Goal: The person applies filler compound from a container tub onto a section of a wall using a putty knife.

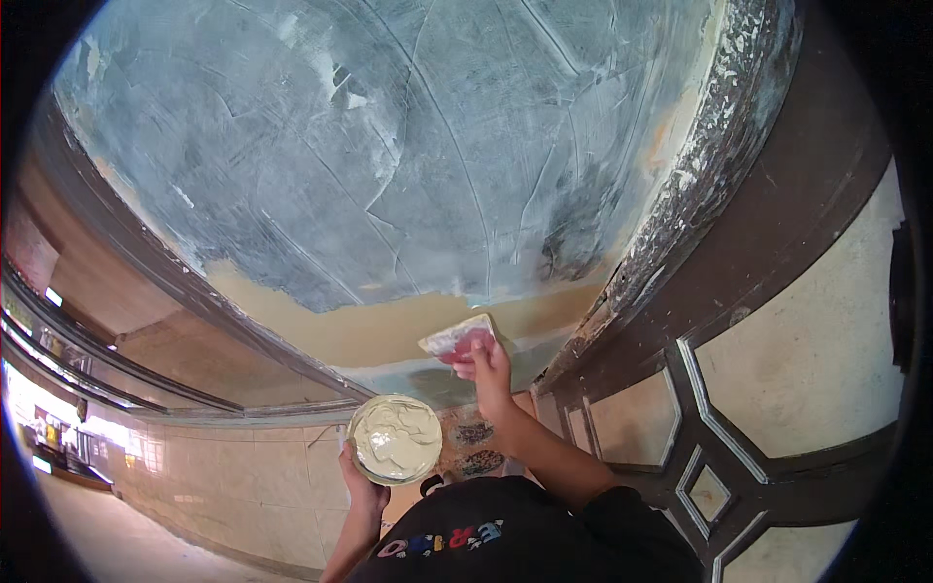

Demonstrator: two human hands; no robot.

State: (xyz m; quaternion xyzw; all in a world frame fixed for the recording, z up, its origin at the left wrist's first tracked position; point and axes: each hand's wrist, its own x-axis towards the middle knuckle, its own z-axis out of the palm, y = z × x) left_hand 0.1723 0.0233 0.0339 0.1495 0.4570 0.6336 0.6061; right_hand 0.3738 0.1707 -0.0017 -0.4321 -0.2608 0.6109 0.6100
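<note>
My right hand grips a small pinkish-red flat spreader with whitish paste smeared on it, near the lower part of the wall panel; I cannot tell whether it touches the surface. The panel is mostly grey-blue and streaked, with a beige band along its lower part. My left hand holds a round tub of thick cream-coloured paste, below and left of the spreader.
Weathered dark frames border the panel. At right are dark panelled woodwork and a light panel. At left are glazed framing, a tiled surface and a cluttered dark ledge. A pale floor shows at lower left.
</note>
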